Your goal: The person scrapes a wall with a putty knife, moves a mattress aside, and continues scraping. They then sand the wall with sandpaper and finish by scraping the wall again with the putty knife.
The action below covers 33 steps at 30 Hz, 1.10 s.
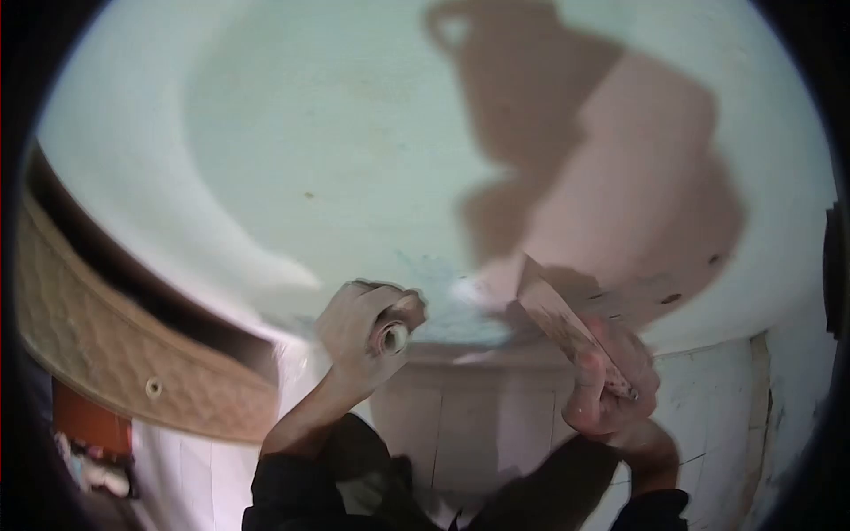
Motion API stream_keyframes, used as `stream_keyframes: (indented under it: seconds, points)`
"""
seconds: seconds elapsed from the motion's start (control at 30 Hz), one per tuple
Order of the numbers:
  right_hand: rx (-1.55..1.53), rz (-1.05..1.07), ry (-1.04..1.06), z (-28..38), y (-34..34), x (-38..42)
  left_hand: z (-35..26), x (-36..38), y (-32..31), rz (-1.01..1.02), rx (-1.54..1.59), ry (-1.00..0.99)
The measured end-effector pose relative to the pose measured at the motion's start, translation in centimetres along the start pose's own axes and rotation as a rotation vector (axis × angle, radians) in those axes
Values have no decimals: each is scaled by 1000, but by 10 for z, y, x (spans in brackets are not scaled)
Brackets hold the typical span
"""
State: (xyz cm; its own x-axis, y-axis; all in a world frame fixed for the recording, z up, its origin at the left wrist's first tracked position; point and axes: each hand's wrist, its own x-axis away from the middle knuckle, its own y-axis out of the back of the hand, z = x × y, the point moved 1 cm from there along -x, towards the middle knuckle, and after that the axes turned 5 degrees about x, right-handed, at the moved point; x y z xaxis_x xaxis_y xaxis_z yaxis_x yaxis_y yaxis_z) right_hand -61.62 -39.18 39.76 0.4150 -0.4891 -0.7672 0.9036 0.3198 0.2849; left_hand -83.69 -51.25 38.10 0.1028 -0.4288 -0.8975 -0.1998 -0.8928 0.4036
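Note:
My left hand (367,327) is closed around a rolled or tube-shaped object (392,338), whose round open end faces the camera. To the right, my right hand (613,380) grips a flat, tapering tool (562,319) that looks like a scraper or blade, its wide end pointing up and left toward the wall. Both hands are before the lower part of a pale green wall (310,115). Dark marks dot the wall near the tool. The two hands are apart.
A curved, padded tan headboard or panel (133,354) stands at the left. Light floor tiles (460,425) lie below my hands. An orange object (88,416) and some small items are at the lower left. Large shadows fall across the wall.

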Motion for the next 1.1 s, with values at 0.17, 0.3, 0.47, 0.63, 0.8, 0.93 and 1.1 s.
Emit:
stream_keyframes:
  seconds: [0.17,0.3,0.47,0.63,0.8,0.93,1.1]
  points:
    - [179,31,154,-7,-42,27,-8,2,-2,-5,-95,173]
    - [-8,-184,104,-12,-74,23,-10,0,22,61,-38,174]
    - [-153,-357,-26,-23,-83,42,4,-28,46,-317,-455,15]
    - [-54,-335,-172,0,-84,49,39,-63,26,-629,-411,-265]
    - [-21,-527,-107,7,-100,36,44,-67,25,-622,-391,-348]
    - [-48,-473,-215,9,-93,41,36,-73,27,-577,-433,-305]
    - [-51,-573,-233,12,-96,38,7,-123,61,-596,-401,-349]
